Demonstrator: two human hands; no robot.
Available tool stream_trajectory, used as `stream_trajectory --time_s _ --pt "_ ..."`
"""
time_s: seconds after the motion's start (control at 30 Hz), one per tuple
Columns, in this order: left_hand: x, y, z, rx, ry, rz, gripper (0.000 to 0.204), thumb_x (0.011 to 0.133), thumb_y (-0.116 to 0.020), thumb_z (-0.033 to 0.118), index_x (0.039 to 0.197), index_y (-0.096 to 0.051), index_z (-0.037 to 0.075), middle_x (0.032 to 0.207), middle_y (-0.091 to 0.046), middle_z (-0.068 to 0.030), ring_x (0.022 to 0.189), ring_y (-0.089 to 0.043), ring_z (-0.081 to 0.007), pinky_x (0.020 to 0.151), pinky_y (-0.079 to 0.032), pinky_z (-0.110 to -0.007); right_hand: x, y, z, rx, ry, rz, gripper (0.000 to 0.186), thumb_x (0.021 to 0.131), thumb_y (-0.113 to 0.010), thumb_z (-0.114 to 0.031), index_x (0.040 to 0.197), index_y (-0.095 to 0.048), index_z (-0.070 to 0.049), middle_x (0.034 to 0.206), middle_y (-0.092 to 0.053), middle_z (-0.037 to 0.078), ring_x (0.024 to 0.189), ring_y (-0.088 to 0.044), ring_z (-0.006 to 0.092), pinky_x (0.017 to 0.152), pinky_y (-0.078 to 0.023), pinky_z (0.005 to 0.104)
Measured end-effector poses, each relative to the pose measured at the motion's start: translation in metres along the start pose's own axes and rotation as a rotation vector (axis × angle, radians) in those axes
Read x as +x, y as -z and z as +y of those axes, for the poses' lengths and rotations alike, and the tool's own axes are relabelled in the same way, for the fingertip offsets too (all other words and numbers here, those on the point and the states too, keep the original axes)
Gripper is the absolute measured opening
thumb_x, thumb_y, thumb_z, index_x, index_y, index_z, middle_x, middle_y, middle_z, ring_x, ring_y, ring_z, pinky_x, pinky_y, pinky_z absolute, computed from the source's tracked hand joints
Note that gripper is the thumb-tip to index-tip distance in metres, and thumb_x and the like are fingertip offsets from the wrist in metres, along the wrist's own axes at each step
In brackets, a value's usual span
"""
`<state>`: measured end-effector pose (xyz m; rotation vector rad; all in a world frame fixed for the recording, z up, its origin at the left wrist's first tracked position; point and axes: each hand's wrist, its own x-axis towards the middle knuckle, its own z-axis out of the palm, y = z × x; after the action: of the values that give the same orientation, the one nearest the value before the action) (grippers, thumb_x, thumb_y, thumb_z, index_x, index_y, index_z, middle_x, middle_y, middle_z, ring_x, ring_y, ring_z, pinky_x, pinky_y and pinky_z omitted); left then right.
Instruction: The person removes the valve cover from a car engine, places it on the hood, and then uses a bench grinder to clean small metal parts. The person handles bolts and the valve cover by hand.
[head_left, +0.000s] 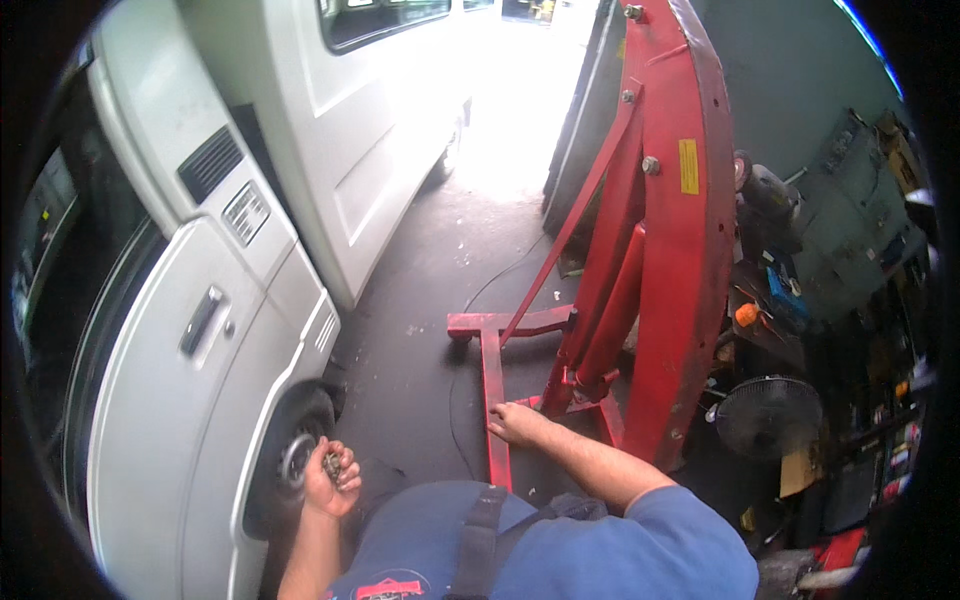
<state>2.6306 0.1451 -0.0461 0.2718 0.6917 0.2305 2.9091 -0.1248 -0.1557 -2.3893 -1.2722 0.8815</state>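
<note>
My left hand (333, 480) is turned palm up, its fingers curled round a small handful of metal pieces (332, 464). They look like nuts or bolts, but are too small to tell for sure. Behind that hand is the wheel (297, 458) of a white vehicle (190, 400). My right hand (515, 424) hangs in front of me with its fingers loosely bent and slightly apart, and nothing shows in it. Below and beyond it stands a red engine crane (685, 260); in the picture the hand overlaps its base beam (493, 370). Whether they touch, I cannot tell.
The crane's leg (540, 320) lies low across the grey floor (400, 330), where a thin dark cable (455, 400) runs. At right are a round black fan (770, 415), an orange item (746, 315) and cluttered shelves. Bright daylight fills the far opening.
</note>
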Motion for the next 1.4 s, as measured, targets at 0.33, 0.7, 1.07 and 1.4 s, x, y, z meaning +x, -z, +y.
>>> stream_trajectory --time_s 0.33,0.7,1.07,1.4 --pt "0.380 -0.213 0.144 0.695 0.302 -0.363 0.029 0.099 -0.049 0.037 0.082 -0.055 0.014 0.067 -0.055 0.0000 0.045 -0.043 -0.0086 0.036 -0.032 -0.022 0.078 0.008 0.078 0.070 -0.802 0.021 0.052 0.091 -0.057 -0.039 0.122 -0.059 0.002 0.116 -0.064 0.026 0.109 -0.062 0.0385 0.097 -0.049 0.0458" --pt "0.684 -0.456 0.132 0.855 0.416 -0.504 0.032 0.097 -0.053 0.044 0.087 -0.056 0.014 0.071 -0.055 0.0022 0.051 -0.045 -0.0069 0.039 -0.029 -0.019 0.189 -0.009 0.064 0.742 -1.067 0.137 0.055 0.085 -0.066 -0.043 0.124 -0.063 -0.004 0.120 -0.066 0.021 0.113 -0.062 0.0335 0.096 -0.049 0.0406" --pt "0.952 -0.552 0.142 0.769 0.384 -0.367 0.026 0.096 -0.054 0.039 0.082 -0.052 0.017 0.065 -0.050 0.0024 0.045 -0.042 -0.0082 0.035 -0.029 -0.021 0.426 0.286 0.318 0.473 -0.818 0.541 0.039 0.089 -0.059 -0.027 0.117 -0.064 0.000 0.109 -0.068 0.023 0.103 -0.065 0.0370 0.088 -0.052 0.0427" --pt "1.104 -0.547 0.105 0.752 0.507 0.105 0.025 0.094 -0.055 0.038 0.077 -0.050 0.020 0.064 -0.050 0.0036 0.042 -0.039 -0.0076 0.035 -0.025 -0.021 0.423 0.513 0.483 0.775 -1.139 1.013 0.028 0.095 -0.059 -0.020 0.117 -0.065 -0.005 0.088 -0.070 0.009 0.079 -0.065 0.0151 0.072 -0.053 0.0300"
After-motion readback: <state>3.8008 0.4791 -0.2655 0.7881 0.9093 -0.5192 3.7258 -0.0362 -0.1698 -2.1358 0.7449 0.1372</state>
